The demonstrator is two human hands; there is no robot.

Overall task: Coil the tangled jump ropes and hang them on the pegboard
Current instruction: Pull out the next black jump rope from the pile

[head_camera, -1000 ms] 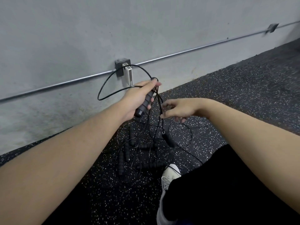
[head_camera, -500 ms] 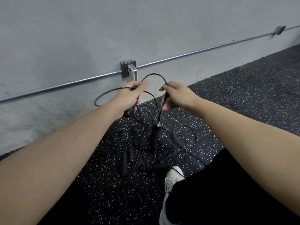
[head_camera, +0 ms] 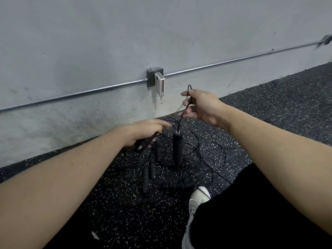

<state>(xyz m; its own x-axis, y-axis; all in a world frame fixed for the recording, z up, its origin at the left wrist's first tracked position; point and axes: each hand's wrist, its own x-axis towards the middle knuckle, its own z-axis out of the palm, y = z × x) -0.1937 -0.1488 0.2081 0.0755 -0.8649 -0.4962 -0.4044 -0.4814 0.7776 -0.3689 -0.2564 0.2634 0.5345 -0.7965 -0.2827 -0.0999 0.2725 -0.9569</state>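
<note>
Black cord (head_camera: pixel 186 105): pinched between thumb and fingers (head_camera: pixel 185 94) of the right hand (head_camera: pixel 202 106), held up in front of the wall; a short loop of it sticks up above the thumb.
Right hand: raised, thumb and forefinger closed on the cord, the lower fingers spread loosely beneath.
Hanging handle (head_camera: pixel 177 149): black foam grip on the end of that cord, dangling upright below the right hand, metal collar at the top, its lower end down among the tangle; whether it touches the floor is hard to tell.
Left hand (head_camera: pixel 143 132): lower and nearer the wall, fingers curled round a second black handle (head_camera: pixel 143 142), forefinger stretched out toward the hanging cord; the grip is partly hidden under the palm.
Jump ropes (head_camera: pixel 161 169): a tangled heap of thin black cords and several foam handles lying on the floor below both hands, loops spreading out toward the right.
Floor (head_camera: pixel 269 112): dark rubber with pale speckles, meeting the wall just behind the heap.
Shoe (head_camera: pixel 195 202): white, just beside the near edge of the tangle, with a black trouser leg (head_camera: pixel 251 212) above it.
Wall (head_camera: pixel 161 24): grey concrete, with a metal conduit (head_camera: pixel 89 91) running along it.
Junction box (head_camera: pixel 152 76): on the conduit above the heap, a small white device (head_camera: pixel 160 84) hanging on it.
</note>
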